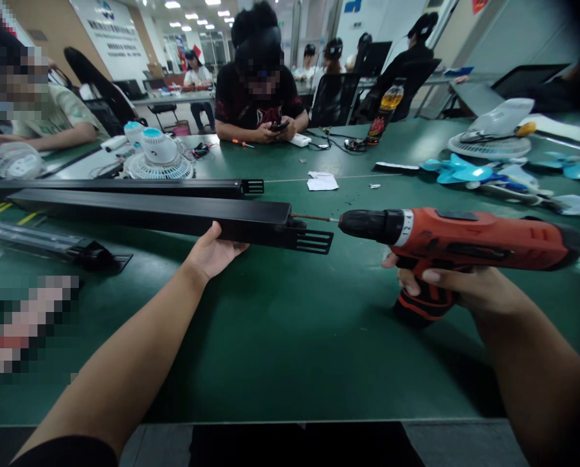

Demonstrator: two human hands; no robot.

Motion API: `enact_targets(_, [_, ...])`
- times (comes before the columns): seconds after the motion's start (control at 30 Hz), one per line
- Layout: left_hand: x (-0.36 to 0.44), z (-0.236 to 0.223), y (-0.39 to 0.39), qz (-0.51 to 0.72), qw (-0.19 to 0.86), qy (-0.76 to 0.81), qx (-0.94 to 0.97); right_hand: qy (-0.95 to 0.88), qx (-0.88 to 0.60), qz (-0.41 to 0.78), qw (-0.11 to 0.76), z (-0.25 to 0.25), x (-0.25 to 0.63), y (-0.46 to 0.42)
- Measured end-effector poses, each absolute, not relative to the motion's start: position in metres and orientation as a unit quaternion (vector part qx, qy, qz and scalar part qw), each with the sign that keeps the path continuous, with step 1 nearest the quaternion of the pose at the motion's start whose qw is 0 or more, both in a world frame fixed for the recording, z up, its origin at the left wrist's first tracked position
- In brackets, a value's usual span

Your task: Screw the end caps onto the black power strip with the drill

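Note:
My left hand (217, 251) is wrapped round the near end of a long black rectangular tube (173, 213), thumb on its front side and fingers underneath. A slotted black tab (314, 241) sticks out from that end. In my right hand (446, 285) is a red and black cordless drill (479, 239), held by its grip and pointing left. From the drill's chuck a thin long bit (314, 218) reaches to the tube's end. Whether its tip turns a screw is hidden inside the tube.
Behind lies a second black tube (124, 188); a clear-covered one (37, 237) is at left. Fan parts (158, 155) stand at the back left, blue fan blades (458, 170) at right. A bottle (386, 110) and paper scrap (322, 181) are on the green table (290, 350). A person (258, 84) sits opposite.

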State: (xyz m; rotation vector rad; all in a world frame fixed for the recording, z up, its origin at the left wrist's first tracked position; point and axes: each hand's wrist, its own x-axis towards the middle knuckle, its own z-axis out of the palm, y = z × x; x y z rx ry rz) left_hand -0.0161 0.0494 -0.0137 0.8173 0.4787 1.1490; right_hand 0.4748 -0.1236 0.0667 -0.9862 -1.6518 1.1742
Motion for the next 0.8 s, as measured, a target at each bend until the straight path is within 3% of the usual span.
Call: enact_targets(0.8, [-0.0167, -0.0139, 0.0493, 0.521, 0.732, 0.222, 0.379, -0.654, -0.416, 0.462, 0.431, 0.0623, 0.4780, -0.1261])
